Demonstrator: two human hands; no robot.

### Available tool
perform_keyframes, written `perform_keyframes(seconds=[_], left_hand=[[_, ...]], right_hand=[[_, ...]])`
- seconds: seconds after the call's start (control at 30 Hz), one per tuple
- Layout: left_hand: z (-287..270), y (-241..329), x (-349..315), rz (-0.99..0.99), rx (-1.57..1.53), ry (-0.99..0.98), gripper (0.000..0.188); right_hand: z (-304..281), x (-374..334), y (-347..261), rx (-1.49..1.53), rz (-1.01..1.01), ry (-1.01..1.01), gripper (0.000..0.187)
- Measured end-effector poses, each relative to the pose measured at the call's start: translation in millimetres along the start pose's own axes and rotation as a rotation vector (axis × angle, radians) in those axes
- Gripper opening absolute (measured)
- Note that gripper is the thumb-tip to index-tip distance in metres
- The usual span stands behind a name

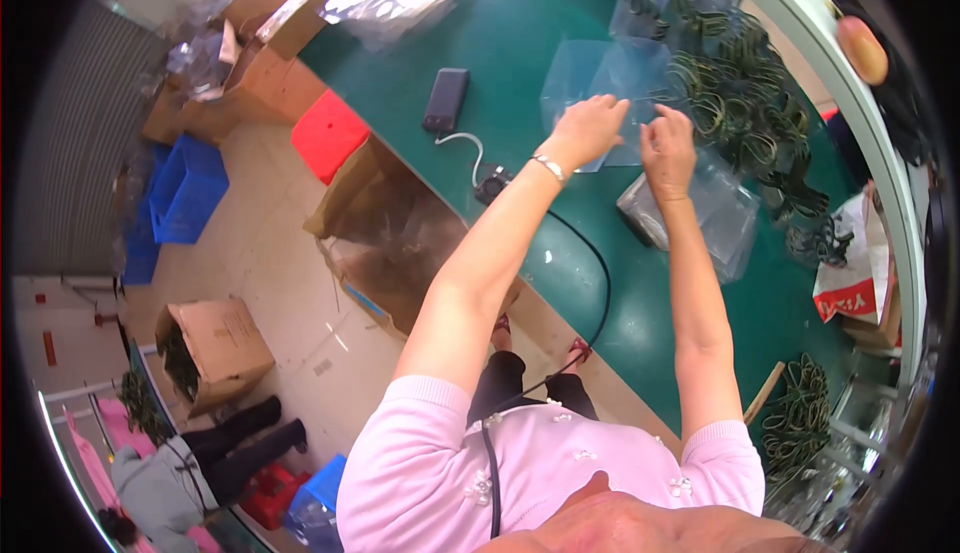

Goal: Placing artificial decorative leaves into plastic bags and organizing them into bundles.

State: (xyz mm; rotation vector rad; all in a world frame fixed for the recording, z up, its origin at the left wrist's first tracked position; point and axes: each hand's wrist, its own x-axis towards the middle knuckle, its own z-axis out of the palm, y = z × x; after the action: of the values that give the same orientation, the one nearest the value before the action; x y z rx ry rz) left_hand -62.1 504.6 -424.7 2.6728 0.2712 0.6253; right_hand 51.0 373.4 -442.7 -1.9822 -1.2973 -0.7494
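Observation:
Flat clear plastic bags (578, 65) lie on the green table in front of me, beside a heap of coiled dark green cords (745, 83). My left hand (588, 131) reaches over them, its bent fingers closed on the film of a bag. Close to its right, my right hand (668, 153) is closed too, thumb and fingers pinching at the same bag; the exact grip is hard to see. Under my right wrist lies a stack of clear bags (705, 218).
A dark power bank (447, 100) with a white cable lies left on the table (530, 13). An open cardboard box (385, 223) and a red stool (328, 136) stand by its edge. More cords (797, 408) lie at lower right. A co-worker (165, 473) is at lower left.

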Motion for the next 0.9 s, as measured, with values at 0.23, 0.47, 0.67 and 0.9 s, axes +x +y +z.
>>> perform_keyframes(seconds=[0.23,0.47,0.67,0.9], left_hand=[[-33.5,31.6,-53.6,0.317,-0.052,0.573,0.036],[15.2,29.4,-281.7,-0.337,-0.461,0.601,0.027],[78.4,-116.5,-481.5,-1.567,-0.721,0.693,0.021],[110.7,-299.5,-582.7,-1.733,-1.221,1.286,0.031]], right_hand=[[-42.4,-36.6,-46.6,0.127,0.089,-0.05,0.031],[-13.5,-160.8,-131.8,0.623,0.182,-0.732,0.018],[29.5,-196.6,-82.0,0.562,0.677,-0.537,0.013],[42.4,-231.1,-39.8,0.484,0.754,-0.609,0.021]])
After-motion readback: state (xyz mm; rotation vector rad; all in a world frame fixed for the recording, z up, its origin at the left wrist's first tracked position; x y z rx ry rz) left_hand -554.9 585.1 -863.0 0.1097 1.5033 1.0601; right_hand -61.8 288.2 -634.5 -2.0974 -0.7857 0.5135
